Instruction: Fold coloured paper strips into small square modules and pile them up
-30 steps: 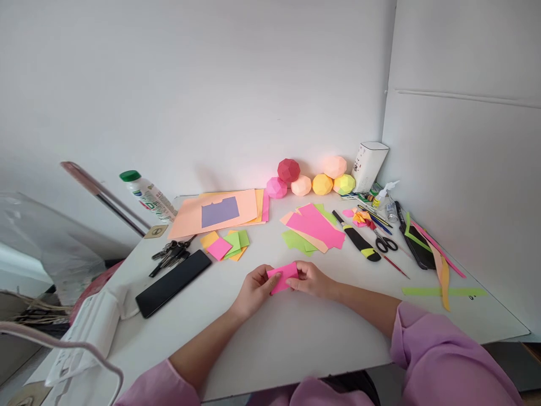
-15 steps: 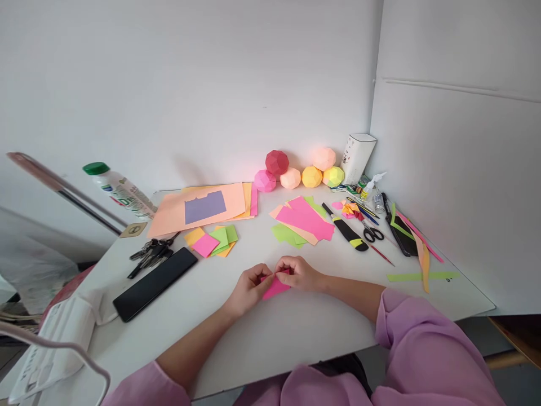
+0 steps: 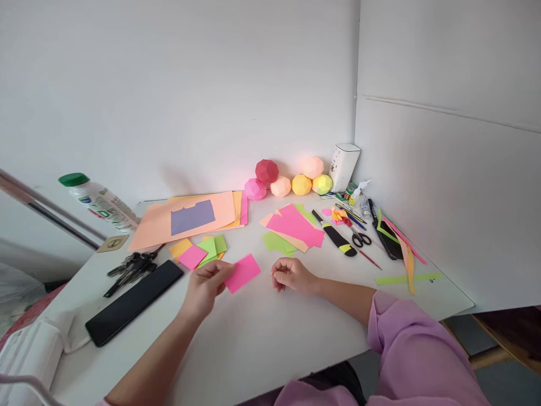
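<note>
My left hand (image 3: pixel 205 287) pinches the left edge of a pink paper square (image 3: pixel 242 273), which is held just above the white table. To the right of the square, my right hand (image 3: pixel 292 276) has its fingers curled together and touches no paper; nothing shows in it. Behind my left hand lie small green squares (image 3: pixel 212 248), a small pink square (image 3: pixel 193 256) and an orange one. Larger pink paper pieces (image 3: pixel 293 225) rest beyond my right hand, over peach and green paper.
A black phone (image 3: pixel 134 303) and keys (image 3: pixel 133 270) are at the left, near a bottle (image 3: pixel 103 207). Several faceted paper balls (image 3: pixel 266 171) stand by the wall. At the right are a cutter (image 3: pixel 338 238), scissors (image 3: pixel 362 240), a red pencil (image 3: pixel 369 260) and paper strips (image 3: pixel 408 278).
My right hand has let go of the pink paper. My left hand has moved left and up with it, and the square now shows flat. The camera view has shifted slightly.
</note>
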Demonstrator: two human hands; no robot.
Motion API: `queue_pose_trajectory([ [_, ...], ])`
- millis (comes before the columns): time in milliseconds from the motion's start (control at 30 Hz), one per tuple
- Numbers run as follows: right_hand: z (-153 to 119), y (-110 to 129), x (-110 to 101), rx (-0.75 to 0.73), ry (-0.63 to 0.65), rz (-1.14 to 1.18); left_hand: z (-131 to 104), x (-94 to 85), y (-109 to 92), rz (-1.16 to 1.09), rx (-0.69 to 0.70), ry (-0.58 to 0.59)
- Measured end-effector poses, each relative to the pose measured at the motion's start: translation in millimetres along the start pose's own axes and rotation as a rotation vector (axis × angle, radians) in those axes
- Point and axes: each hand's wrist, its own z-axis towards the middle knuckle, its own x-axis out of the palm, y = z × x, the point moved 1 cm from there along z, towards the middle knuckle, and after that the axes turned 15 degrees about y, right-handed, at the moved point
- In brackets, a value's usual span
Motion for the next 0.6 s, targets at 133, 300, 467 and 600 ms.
queue_pose_trajectory([
  [133,1.0,-1.1,-1.4,0.007,0.021,-0.003,15.8,-23.8,3.7,-0.256,0.097,-0.339],
  [300,1.2,-2.4,-1.1,0.003,0.034,-0.043,25.9,-23.5,22.6,-0.442,-0.175,-0.476],
  [467,4.4,-0.8,-6.8,-0.076,-0.062,-0.460,17.3,0.0,25.1,-0.379,-0.208,-0.257],
  [600,4.4,10.8,-42.1,-0.124,-0.358,-0.983,8.6,17.5,21.9,0.196,-0.149,0.109],
])
